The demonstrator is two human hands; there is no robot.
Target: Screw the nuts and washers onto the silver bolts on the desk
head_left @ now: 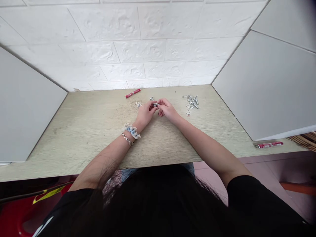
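Note:
Near the middle of the table, my left hand (145,113) pinches a small metal bolt (155,105) between thumb and fingers. My right hand (168,109) is closed on the bolt's other end, its fingertips nearly touching those of my left hand. Just behind the hands lies another metal piece (151,98), and a few small metal parts (139,104) lie to the left of my left hand. A loose group of silver bolts, nuts and washers (192,102) is spread on the table to the right of my right hand.
A red tube (132,93) lies at the back of the table (98,131), near the white wall. Another red tube (269,144) lies at the front right edge. Grey-white panels (269,85) stand at both sides. A red object (14,214) is below the table at left.

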